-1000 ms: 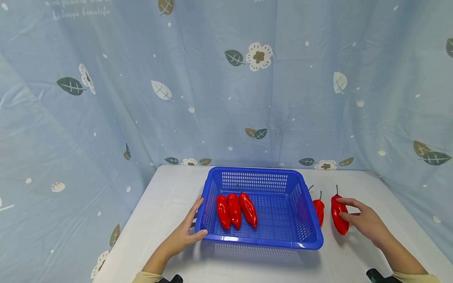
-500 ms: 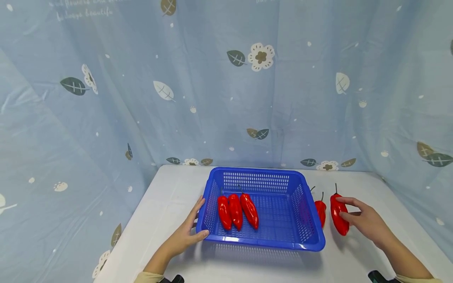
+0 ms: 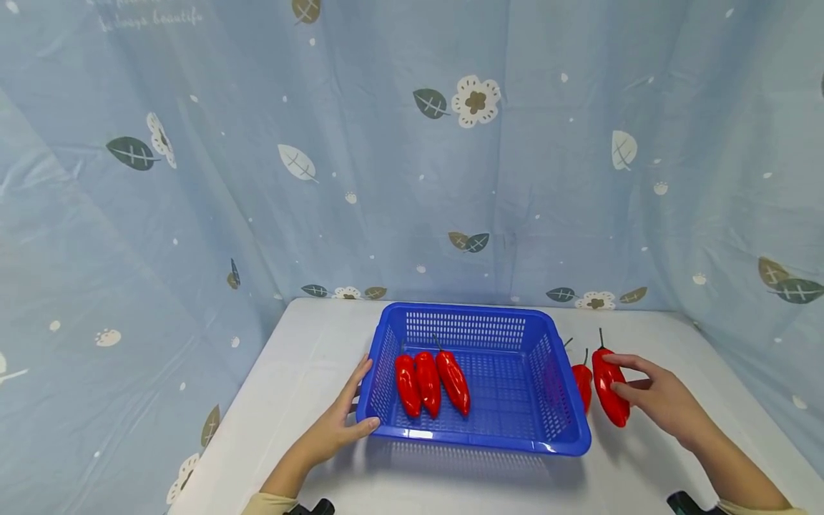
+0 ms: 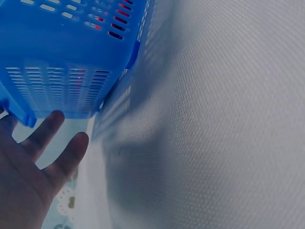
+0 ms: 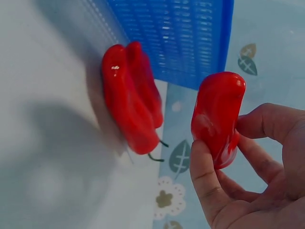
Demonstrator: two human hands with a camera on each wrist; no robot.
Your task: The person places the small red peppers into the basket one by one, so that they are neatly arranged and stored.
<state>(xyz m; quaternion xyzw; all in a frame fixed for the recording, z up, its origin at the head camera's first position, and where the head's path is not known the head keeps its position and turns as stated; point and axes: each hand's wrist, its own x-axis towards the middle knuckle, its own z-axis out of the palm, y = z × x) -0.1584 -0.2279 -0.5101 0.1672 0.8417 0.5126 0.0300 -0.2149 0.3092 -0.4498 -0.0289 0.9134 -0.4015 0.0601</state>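
My right hand (image 3: 669, 400) pinches a long, glossy red chili pepper (image 3: 606, 383) with a dark stem, just right of the blue basket. In the right wrist view, thumb and fingertips sit on both sides of that pepper, held up above the table. Spread at the left front corner of the blue plastic basket (image 3: 476, 443), my left hand (image 3: 331, 429) touches its rim with fairly straight fingers. Inside the basket, at the left, lie three red chili peppers (image 3: 428, 383) side by side. Two more chili peppers (image 5: 126, 100) lie together by its right wall, partly hidden by the basket in the head view.
The basket stands on a white table (image 3: 309, 357), with slotted walls and a raised rim. Behind the table hangs a light blue curtain (image 3: 386, 179) printed with leaves and flowers; it also runs along the left side.
My right hand has moved slightly left, carrying the pepper toward the basket. The left hand stays at the basket's left corner, and the peppers inside keep their places.
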